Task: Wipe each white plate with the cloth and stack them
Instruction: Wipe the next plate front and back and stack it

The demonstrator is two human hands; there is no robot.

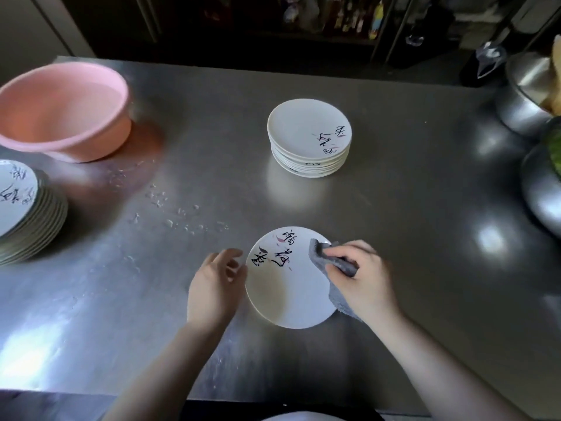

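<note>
A white plate (282, 290) with black brush writing lies near the front of the steel table. My right hand (364, 281) grips a grey cloth (331, 256) and holds it on the plate's right side. At the plate's left rim is my left hand (217, 281), fingers loosely curved and blurred; whether it touches the rim I cannot tell. One stack of the same plates (309, 138) stands in the middle of the table. Another stack (27, 214) sits at the left edge.
A pink plastic basin (63, 110) stands at the back left. Water drops (170, 214) speckle the steel table (425, 238) between the basin and the plate. Metal bowls (528, 95) crowd the right edge.
</note>
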